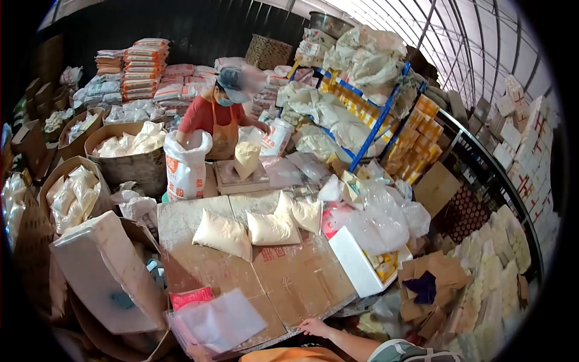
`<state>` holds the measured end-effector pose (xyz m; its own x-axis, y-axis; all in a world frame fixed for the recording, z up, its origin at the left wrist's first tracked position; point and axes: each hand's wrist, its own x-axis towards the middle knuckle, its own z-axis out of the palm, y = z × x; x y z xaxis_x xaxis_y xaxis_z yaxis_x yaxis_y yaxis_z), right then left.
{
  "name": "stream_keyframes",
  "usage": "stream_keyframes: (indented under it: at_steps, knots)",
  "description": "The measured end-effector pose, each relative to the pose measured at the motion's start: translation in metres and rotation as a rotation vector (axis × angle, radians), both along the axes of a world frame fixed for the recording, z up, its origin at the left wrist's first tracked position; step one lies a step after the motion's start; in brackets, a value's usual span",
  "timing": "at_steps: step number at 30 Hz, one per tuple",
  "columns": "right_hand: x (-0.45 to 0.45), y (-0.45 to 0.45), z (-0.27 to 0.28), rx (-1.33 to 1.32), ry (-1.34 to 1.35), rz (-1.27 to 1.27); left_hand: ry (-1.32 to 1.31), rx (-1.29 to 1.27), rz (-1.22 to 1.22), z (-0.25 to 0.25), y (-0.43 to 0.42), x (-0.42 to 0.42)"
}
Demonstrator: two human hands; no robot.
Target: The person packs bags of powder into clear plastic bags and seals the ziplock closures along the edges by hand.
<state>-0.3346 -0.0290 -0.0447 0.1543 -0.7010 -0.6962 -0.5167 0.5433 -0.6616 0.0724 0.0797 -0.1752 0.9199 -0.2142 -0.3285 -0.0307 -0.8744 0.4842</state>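
Observation:
My right hand (pixel 316 327) is at the near edge of the cardboard-covered table (pixel 301 277), fingers apart and holding nothing. At the bottom left, my left hand (pixel 196 352) is at the lower edge of a stack of clear plastic bags (pixel 226 317). Its fingers are mostly hidden, so their grip cannot be made out. A pink packet (pixel 191 298) lies against the far side of that stack. Farther back on the table rest several filled bags of pale powder, including a left one (pixel 222 234) and a middle one (pixel 271 228).
Across the table, a person in a red shirt (pixel 199 114) handles a clear bag of powder (pixel 247 158) on a scale (pixel 226 180), beside an open white sack (pixel 186 169). A white foam box (pixel 356 259) stands right. Another foam box (pixel 108 271) leans left.

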Motion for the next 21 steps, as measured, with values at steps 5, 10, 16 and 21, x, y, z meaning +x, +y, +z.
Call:
stream_keyframes:
  at_steps: [5, 10, 16, 21]
  knots:
    - [-0.003, 0.008, -0.011, 0.066, 0.042, 0.01, -0.008, -0.161, -0.03, 0.05, 0.008, 0.004]
    - [0.015, 0.007, 0.003, 0.063, 0.055, 0.001, -0.197, -0.368, -0.126, -0.036, 0.025, 0.01]
    - [0.072, -0.001, 0.06, -0.036, -0.274, -0.009, 0.977, -0.833, -0.422, 0.124, -0.045, -0.07]
    - [0.087, -0.018, 0.081, -0.415, -0.51, 0.147, 1.234, -0.882, -0.531, 0.194, -0.081, -0.139]
